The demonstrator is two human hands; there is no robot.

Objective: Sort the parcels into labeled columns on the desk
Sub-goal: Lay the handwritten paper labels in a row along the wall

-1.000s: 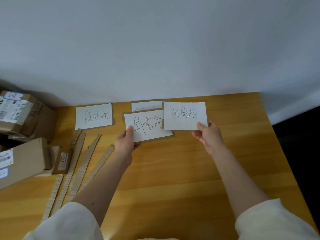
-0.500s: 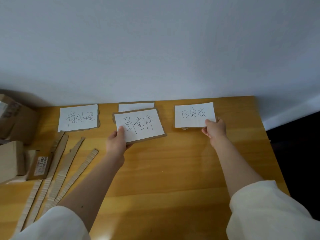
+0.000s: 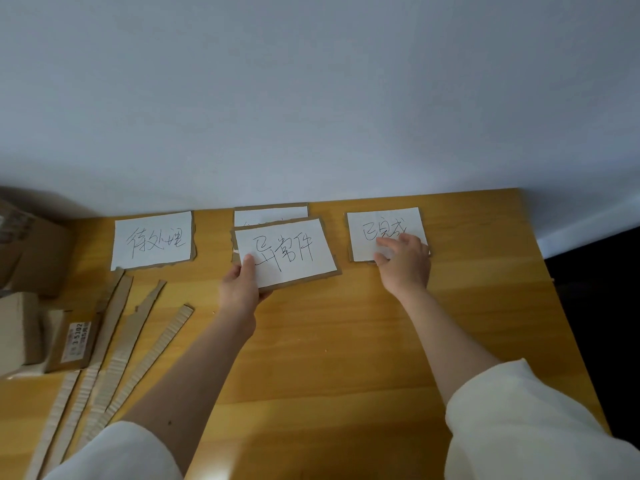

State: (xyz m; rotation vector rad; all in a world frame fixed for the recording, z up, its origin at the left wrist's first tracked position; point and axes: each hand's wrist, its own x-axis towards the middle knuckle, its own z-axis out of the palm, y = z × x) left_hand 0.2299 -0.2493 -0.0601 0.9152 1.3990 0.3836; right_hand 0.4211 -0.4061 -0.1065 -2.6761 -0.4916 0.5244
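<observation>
You are early in the job: the column labels are going down, and no parcel sits under any of them yet. The left label (image 3: 154,240) lies flat at 11 o'clock on the desk (image 3: 346,341), near the wall. The right label (image 3: 384,233) lies at 1 o'clock, also flat, and your right hand (image 3: 403,263) rests on its near corner with fingers spread fairly straight, pressing rather than gripping, as far as I can judge. Your left hand (image 3: 242,289) pinches the middle label (image 3: 287,254) by its near-left corner, thumb on top, fingers underneath. That card is lifted and overlaps a fourth label (image 3: 270,214) lying behind it at 12 o'clock, mostly hidden.

Each card has its long axis running 9 to 3, writing upright toward you. The held one is twisted slightly, its right end swung toward you.

The parcels (image 3: 24,306) are stacked at 9 o'clock at the desk's left edge, untouched, with cardboard strips (image 3: 121,348) lying beside them, long axes running roughly from 7 to 1. I'd judge what's left is placing the two middle cards apart, then all of the sorting itself.
</observation>
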